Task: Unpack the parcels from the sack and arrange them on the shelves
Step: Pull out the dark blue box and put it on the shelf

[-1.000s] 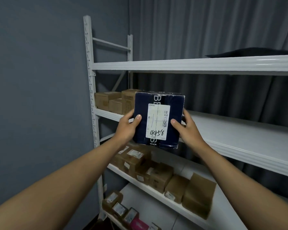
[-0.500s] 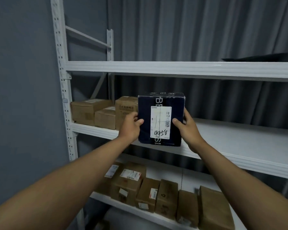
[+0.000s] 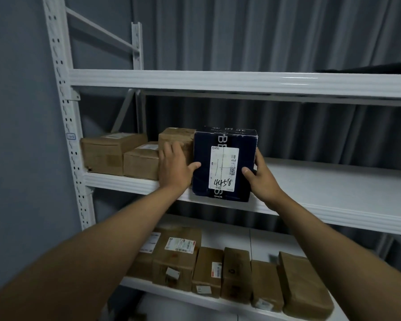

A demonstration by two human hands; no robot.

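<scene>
Both hands, left hand (image 3: 174,166) and right hand (image 3: 261,174), grip the navy parcel (image 3: 225,163) on the middle shelf (image 3: 333,193).

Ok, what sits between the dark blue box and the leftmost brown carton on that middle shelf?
Head view: two brown cartons, a low one and a taller one against the dark blue box, with the left hand in front.

grey pleated curtain (image 3: 276,38) behind, plain grey wall (image 3: 16,135) at left
</scene>
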